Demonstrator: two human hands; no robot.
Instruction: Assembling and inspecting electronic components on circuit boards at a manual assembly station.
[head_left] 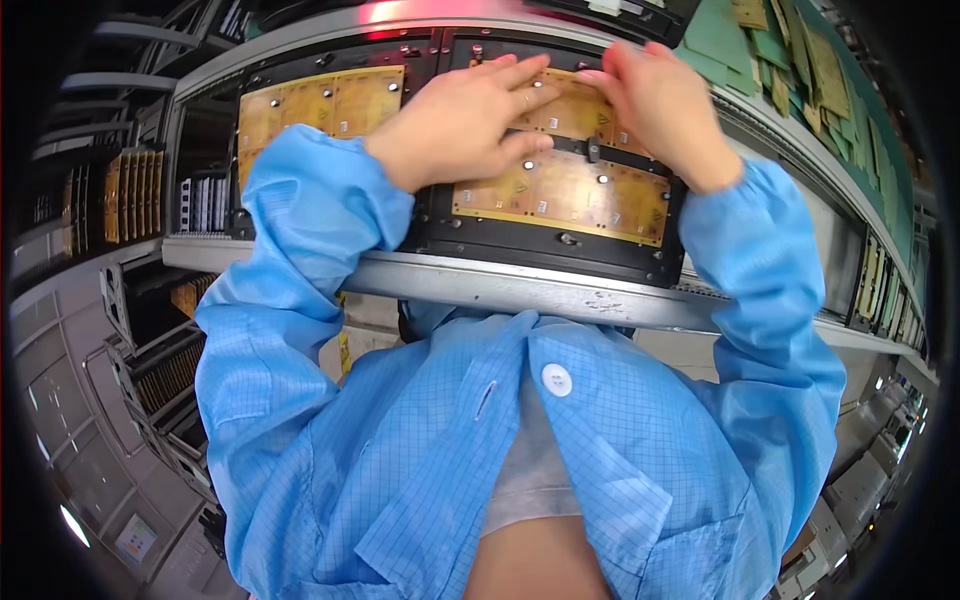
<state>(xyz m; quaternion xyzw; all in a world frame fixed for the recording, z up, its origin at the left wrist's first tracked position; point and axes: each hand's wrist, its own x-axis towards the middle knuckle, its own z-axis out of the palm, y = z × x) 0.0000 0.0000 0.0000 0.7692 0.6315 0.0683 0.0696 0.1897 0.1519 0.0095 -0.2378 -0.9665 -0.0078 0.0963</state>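
Partly under left fingers (533,97) and right fingers (618,66) — an amber board (568,112).

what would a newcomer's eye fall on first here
Probably the bright blue jacket, which fills the lower middle. Next would come the left hand and right hand, at the amber boards in a black frame, upper middle. A red glow also stands out at the top edge.

Small triangular signs (521,188) on the amber near-right panel (575,190), tiny white labels (541,206) there too, another on the amber left panel (365,100), print too small to read
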